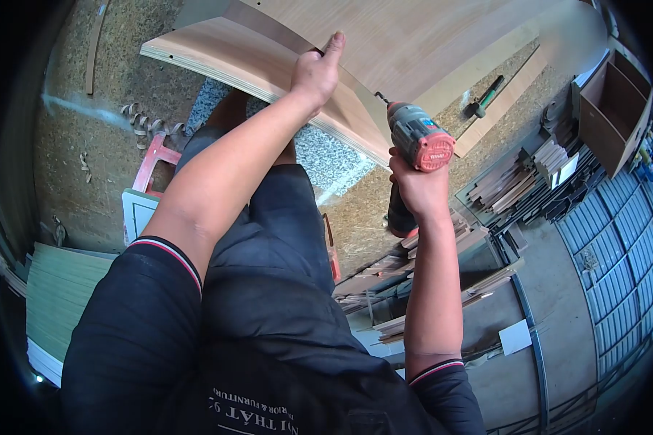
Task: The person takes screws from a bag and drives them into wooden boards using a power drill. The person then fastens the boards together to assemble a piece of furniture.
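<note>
My right hand point(422, 190) is wrapped round the handle of a cordless drill point(421, 138), grey and black with a red rear cap. The drill's bit point(382, 96) points up and left, close to the edge of a large flat wooden panel point(406, 43). My left hand point(316, 76) grips at the junction of that panel and a plywood board point(225, 54), thumb up along the edge. Its other fingers are mostly hidden. The plywood board stands tilted across my knees, its layered edge facing me.
A green-handled hammer point(486, 98) lies on a wooden strip at the right. Wood offcuts point(504, 177) are piled beyond it, near an open wooden box point(617, 109). At the left are a pink plastic stool point(154, 163), curled shavings point(149, 125) and stacked green sheets point(65, 297).
</note>
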The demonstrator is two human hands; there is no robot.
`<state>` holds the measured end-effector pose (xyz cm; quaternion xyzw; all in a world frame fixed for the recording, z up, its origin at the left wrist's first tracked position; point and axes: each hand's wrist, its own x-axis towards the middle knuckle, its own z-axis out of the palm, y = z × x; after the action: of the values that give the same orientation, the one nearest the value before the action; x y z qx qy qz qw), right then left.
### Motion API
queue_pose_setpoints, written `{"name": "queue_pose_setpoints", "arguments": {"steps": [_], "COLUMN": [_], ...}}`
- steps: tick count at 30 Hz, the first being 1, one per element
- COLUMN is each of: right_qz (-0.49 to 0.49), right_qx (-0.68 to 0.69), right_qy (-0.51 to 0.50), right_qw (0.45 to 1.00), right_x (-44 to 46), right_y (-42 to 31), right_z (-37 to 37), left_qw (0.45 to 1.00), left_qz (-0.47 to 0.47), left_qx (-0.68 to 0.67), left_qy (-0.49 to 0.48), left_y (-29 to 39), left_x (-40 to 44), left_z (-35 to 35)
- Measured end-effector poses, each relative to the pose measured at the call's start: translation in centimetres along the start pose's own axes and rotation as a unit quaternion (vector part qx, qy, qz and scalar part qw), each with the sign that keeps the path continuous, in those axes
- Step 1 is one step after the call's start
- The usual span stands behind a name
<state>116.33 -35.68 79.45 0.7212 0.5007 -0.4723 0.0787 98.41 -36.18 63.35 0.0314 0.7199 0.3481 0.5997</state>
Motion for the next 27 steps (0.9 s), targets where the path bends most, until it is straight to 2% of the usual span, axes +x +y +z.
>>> {"name": "queue_pose_setpoints", "arguments": {"steps": [4,5,7,8,10,11,12,15,18,19,21,22,24,27], "right_qz": [-0.015,0.033,-0.03,-0.032,-0.05,-0.09,-0.096,-0.161,-0.203,-0.219,-0.267,-0.324,-0.362,-0.439], "right_qx": [0.046,0.067,0.11,0.083,0.142,0.142,0.157,0.183,0.127,0.144,0.091,0.034,0.053,0.029], "right_qy": [-0.023,-0.017,0.003,-0.004,-0.01,-0.003,0.002,-0.057,-0.057,-0.048,-0.054,-0.075,-0.046,0.027], "right_qw": [0.999,0.997,0.994,0.996,0.989,0.986,0.983,0.968,0.969,0.964,0.958,0.942,0.93,0.898], "right_x": [0.2,-0.5,-1.5,-2.2,-4.6,-5.7,-7.1,-10.1,-14.2,-16.1,-18.6,-18.7,-20.0,-22.4], "right_y": [0.4,-0.4,-0.4,-0.7,-1.2,-1.0,-1.4,-1.0,-3.3,-5.5,-7.9,-8.2,-9.9,-15.0], "right_z": [0.3,-0.1,-0.3,-0.8,-1.4,-1.6,-1.8,-2.0,-2.4,-2.7,-2.7,-2.5,-1.6,0.3], "left_qw": [0.999,0.999,1.0,0.991,0.973,0.976,0.972,0.97,0.974,0.968,0.945,0.926,0.934,0.935], "left_qz": [0.031,0.017,0.007,-0.053,-0.119,-0.095,-0.114,-0.097,-0.04,-0.034,-0.017,-0.045,-0.037,-0.03], "left_qx": [0.035,0.028,-0.013,-0.108,-0.13,-0.122,-0.122,-0.058,-0.045,-0.101,-0.204,-0.216,-0.225,-0.15], "left_qy": [-0.019,-0.016,-0.006,-0.055,-0.151,-0.152,-0.165,-0.213,-0.216,-0.228,-0.256,-0.307,-0.274,-0.32], "left_y": [0.0,0.0,0.0,1.1,2.2,3.0,4.7,8.9,11.0,11.3,12.7,14.1,17.5,22.6], "left_x": [0.6,0.2,-0.8,-2.8,-6.3,-8.7,-11.6,-17.8,-20.9,-20.9,-20.8,-20.5,-21.2,-21.1], "left_z": [-0.6,-1.1,-2.8,-4.6,-8.9,-11.0,-13.3,-18.5,-21.9,-22.4,-22.7,-23.1,-22.5,-23.5]}}
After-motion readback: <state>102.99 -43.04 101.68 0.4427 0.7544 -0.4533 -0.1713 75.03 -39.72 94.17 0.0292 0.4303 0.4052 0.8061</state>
